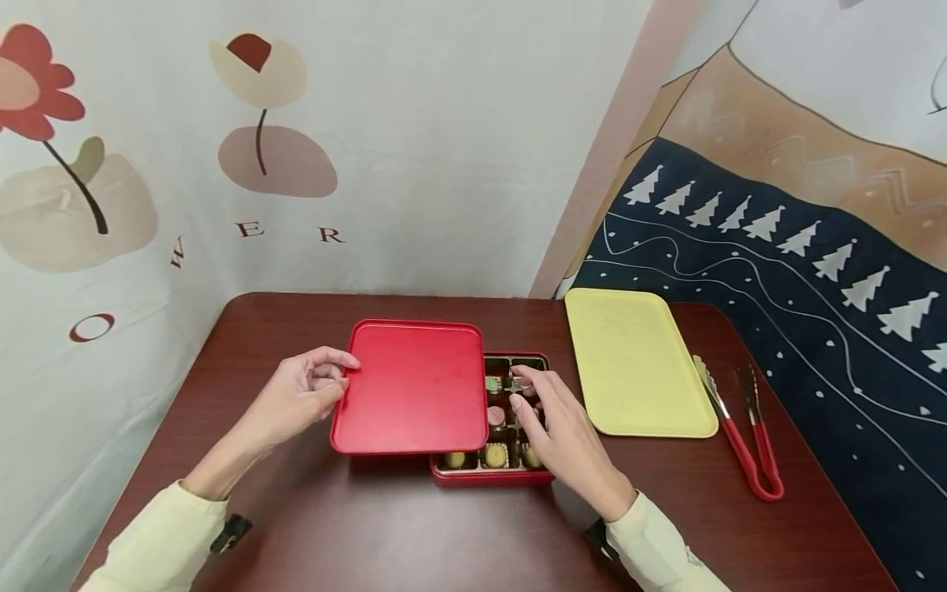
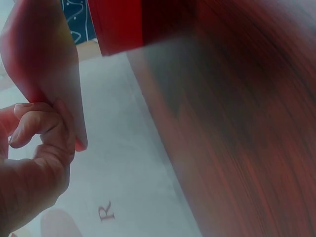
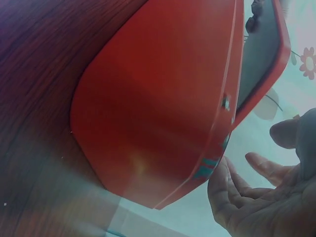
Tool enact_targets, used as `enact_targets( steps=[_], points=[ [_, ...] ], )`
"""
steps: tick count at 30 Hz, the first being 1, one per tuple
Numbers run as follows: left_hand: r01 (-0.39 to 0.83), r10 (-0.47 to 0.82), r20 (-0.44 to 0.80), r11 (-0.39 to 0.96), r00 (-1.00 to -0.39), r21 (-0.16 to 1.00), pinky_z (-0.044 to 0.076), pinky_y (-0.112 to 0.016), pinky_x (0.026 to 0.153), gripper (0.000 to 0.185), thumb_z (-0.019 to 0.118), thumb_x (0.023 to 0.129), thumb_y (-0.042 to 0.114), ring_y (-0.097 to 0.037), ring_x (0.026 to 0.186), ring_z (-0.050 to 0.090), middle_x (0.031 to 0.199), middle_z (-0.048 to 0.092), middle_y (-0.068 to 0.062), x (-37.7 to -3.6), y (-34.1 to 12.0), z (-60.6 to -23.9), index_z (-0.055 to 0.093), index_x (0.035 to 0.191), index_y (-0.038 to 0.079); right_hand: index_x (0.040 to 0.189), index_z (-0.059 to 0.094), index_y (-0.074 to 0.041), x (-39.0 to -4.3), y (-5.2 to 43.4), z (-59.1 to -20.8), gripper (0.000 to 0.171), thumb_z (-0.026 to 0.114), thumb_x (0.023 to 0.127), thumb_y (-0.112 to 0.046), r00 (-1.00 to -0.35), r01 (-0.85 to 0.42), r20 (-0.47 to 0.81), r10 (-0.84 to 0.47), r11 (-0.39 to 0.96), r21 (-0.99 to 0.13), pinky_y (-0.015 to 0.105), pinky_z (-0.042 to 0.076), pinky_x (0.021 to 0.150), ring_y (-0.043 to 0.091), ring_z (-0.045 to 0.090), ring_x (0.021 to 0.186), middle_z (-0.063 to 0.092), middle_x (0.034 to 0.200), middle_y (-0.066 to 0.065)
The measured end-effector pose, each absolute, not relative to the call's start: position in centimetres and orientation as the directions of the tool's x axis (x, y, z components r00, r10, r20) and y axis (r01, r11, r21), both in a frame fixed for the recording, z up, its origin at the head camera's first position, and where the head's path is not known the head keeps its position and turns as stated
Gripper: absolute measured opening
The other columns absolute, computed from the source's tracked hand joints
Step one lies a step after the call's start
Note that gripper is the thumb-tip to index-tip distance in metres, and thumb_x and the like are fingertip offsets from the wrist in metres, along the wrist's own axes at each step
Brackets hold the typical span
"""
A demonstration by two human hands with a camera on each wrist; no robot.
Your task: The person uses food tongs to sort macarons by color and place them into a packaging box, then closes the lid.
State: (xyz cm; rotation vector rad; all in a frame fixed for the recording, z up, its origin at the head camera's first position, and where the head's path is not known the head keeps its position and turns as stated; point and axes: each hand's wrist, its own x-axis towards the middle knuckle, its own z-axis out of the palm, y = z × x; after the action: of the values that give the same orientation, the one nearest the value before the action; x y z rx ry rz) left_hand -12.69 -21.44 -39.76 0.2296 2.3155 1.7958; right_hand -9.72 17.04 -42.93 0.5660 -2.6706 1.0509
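While left hand [image 1: 299, 399] pinches red lid [image 1: 411, 386], right hand [image 1: 556, 427] over box [image 1: 494, 475]

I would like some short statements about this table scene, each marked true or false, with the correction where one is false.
1. The left hand holds the red lid at its left edge. True.
2. The red lid fully covers the red box. False: it is shifted to the left, so the right part of the box and its sweets are uncovered.
3. The right hand is over the open part of the box. True.
4. The red tongs lie inside the yellow tray. False: they lie on the table, to the right of the tray.
5. The yellow tray holds several sweets. False: nothing shows on it.
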Motion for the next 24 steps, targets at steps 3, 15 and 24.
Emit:
enact_targets(
  steps=[3, 15, 24],
  points=[
    [0.011, 0.255, -0.043, 0.207, -0.966, 0.978, 0.043, -0.025, 0.050, 0.027, 0.064, 0.101, -0.009, -0.013, 0.058, 0.050, 0.087, 0.061, -0.016, -12.8, -20.2, -40.0, 0.062, 0.128, -0.009, 0.153, 0.060, -0.015, -9.8, 17.3, -43.0, 0.043, 0.065, 0.112, -0.025, -0.903, -0.426, 0.333, -0.270, 0.656, -0.623, 0.043, 0.059, 0.090, 0.015, 0.065, 0.112, 0.067, 0.127, 0.007],
    [0.013, 0.300, -0.018, 0.099, -0.954, 0.995, 0.039, -0.021, 0.049, 0.026, 0.059, 0.099, -0.013, -0.011, 0.055, 0.047, 0.084, 0.058, -0.014, -13.6, -16.0, -40.7, 0.061, 0.125, -0.012, 0.147, 0.063, -0.009, -10.2, 18.7, -43.8, 0.033, 0.058, 0.115, -0.014, -0.893, -0.444, 0.388, -0.229, 0.594, -0.671, 0.039, 0.060, 0.089, 0.013, 0.066, 0.106, 0.070, 0.126, 0.002],
    [0.061, 0.323, 0.031, 0.083, -0.946, 0.995, 0.037, -0.020, 0.048, 0.025, 0.059, 0.098, -0.014, -0.011, 0.053, 0.046, 0.079, 0.056, -0.012, -14.0, -14.6, -41.5, 0.061, 0.122, -0.013, 0.149, 0.061, -0.009, -10.2, 18.8, -44.0, 0.037, 0.062, 0.113, -0.013, -0.882, -0.457, 0.437, -0.175, 0.542, -0.706, 0.028, 0.059, 0.074, 0.013, 0.067, 0.097, 0.072, 0.118, 0.001]
  ],
)
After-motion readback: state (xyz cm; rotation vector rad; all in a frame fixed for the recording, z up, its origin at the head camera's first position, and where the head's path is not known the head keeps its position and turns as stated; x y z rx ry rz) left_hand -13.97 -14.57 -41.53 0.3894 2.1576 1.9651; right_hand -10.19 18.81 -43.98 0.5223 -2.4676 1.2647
